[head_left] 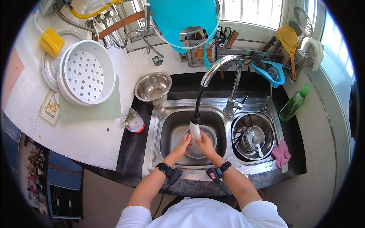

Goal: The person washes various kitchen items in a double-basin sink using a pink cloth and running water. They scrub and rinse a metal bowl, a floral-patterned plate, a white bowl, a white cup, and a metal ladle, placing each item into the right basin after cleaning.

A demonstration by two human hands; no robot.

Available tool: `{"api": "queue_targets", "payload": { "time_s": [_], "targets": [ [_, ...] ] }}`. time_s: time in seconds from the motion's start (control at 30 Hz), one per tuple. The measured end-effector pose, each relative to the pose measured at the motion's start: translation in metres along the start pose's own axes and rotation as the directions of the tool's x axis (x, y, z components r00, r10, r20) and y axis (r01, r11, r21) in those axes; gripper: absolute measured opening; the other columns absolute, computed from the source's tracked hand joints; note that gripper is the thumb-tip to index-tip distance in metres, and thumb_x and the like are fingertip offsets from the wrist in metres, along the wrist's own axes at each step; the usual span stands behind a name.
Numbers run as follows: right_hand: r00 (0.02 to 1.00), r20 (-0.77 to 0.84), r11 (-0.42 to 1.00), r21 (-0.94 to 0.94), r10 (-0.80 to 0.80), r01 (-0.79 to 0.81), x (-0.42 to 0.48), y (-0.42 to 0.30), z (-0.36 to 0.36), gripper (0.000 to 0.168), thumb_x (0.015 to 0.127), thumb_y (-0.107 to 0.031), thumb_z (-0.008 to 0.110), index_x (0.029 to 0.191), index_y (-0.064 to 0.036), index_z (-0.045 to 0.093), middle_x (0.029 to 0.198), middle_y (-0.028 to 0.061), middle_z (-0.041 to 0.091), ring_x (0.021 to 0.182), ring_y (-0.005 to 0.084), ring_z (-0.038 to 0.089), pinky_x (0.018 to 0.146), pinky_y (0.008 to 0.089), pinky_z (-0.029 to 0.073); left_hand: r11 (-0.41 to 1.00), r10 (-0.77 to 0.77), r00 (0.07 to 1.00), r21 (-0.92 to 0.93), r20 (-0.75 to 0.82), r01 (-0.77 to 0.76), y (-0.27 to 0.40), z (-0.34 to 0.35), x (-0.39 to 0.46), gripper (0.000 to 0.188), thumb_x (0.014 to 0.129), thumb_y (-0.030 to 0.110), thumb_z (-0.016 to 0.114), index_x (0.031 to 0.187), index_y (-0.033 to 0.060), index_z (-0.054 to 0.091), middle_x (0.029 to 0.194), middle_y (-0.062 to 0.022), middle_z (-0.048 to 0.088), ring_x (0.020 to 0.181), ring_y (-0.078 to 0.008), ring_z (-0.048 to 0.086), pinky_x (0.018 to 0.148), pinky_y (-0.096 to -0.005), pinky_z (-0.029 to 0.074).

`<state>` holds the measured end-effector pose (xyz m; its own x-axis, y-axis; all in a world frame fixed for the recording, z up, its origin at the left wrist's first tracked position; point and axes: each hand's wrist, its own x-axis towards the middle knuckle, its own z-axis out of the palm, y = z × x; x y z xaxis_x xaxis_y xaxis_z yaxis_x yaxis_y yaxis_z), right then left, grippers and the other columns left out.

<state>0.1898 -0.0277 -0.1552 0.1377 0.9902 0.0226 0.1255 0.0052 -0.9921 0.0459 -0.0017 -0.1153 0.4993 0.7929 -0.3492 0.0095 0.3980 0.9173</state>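
Just below the black hose end of the chrome faucet (238,77) is a smooth white elongated object (195,130); its exact kind is unclear. My right hand (206,144) has its thumb and fingers around the object's lower right side. At its left, my left hand (182,146) is close by with fingers apart and nothing visible in them. Both hands are over the left basin of a steel double sink (170,134). Beneath them, partly hidden by my hands, a clear round bowl (211,136) sits on the basin floor.
The right basin holds a large steel pot (269,125) with stacked bowls and a white spoon (259,150). A pink cloth (281,154) and green bottle (293,104) are at right. Left are a steel bowl (153,87), a jar with herbs (134,122) and white steamer baskets (88,72).
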Motion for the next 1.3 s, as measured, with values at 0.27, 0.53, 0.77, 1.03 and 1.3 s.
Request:
{"api": "queue_targets", "payload": {
  "time_s": [0.27, 0.53, 0.77, 1.03, 1.3],
  "targets": [
    [0.882, 0.363, 0.795, -0.417, -0.299, 0.441, -0.027, -0.023, 0.012, 0.030, 0.080, -0.013, 0.053, 0.110, -0.008, 0.052, 0.101, 0.0212, 0.059, 0.091, 0.0355, 0.058, 0.076, 0.0436, 0.048, 0.875, -0.100, 0.987, -0.484, -0.129, 0.025, -0.035, -0.023, 0.012, 0.041, 0.091, 0.024, 0.047, 0.127, 0.0175, 0.028, 0.119, -0.0114, 0.047, 0.105, -0.0293, 0.051, 0.077, -0.0485, 0.047],
    [0.855, 0.222, 0.310, -0.865, -0.469, 0.395, 0.026, 0.007, -0.020, 0.053, 0.085, -0.034, 0.049, 0.124, 0.002, 0.044, 0.128, 0.0206, 0.045, 0.121, 0.0359, 0.040, 0.104, 0.0470, 0.024, 0.788, -0.111, 0.993, -0.606, 0.032, 0.107, -0.037, -0.009, 0.008, 0.054, 0.091, 0.051, 0.034, 0.133, 0.0165, 0.032, 0.133, -0.0076, 0.042, 0.119, -0.0274, 0.044, 0.094, -0.0500, 0.039],
    [0.716, 0.636, 0.379, -0.611, -0.288, 0.695, 0.007, -0.011, -0.033, 0.046, 0.088, -0.030, 0.045, 0.128, -0.009, 0.042, 0.133, 0.0077, 0.043, 0.121, 0.0285, 0.042, 0.099, 0.0473, 0.032, 0.878, -0.098, 0.995, -0.470, 0.001, 0.087, -0.025, -0.027, 0.006, 0.067, 0.087, 0.062, 0.026, 0.133, 0.0139, 0.035, 0.129, -0.0067, 0.046, 0.116, -0.0238, 0.048, 0.093, -0.0421, 0.043],
    [0.802, 0.519, 0.297, -0.748, -0.297, 0.594, 0.025, -0.008, -0.016, 0.044, 0.085, -0.029, 0.049, 0.125, -0.012, 0.046, 0.130, 0.0140, 0.044, 0.123, 0.0285, 0.040, 0.102, 0.0484, 0.027, 0.865, -0.125, 0.990, -0.481, 0.069, 0.143, -0.037, -0.025, 0.020, 0.065, 0.088, 0.060, 0.025, 0.133, 0.0137, 0.036, 0.129, -0.0061, 0.047, 0.115, -0.0221, 0.049, 0.094, -0.0419, 0.042],
    [0.808, 0.036, 0.476, -0.792, -0.589, 0.382, 0.015, -0.043, -0.077, 0.037, 0.078, -0.006, 0.050, 0.115, -0.004, 0.051, 0.108, 0.0170, 0.059, 0.109, 0.0341, 0.051, 0.097, 0.0421, 0.036, 0.867, -0.153, 0.985, -0.468, 0.076, 0.171, -0.028, -0.045, 0.014, 0.065, 0.088, 0.059, 0.030, 0.134, 0.0125, 0.035, 0.130, -0.0069, 0.046, 0.117, -0.0226, 0.048, 0.097, -0.0435, 0.039]
  ]
}}
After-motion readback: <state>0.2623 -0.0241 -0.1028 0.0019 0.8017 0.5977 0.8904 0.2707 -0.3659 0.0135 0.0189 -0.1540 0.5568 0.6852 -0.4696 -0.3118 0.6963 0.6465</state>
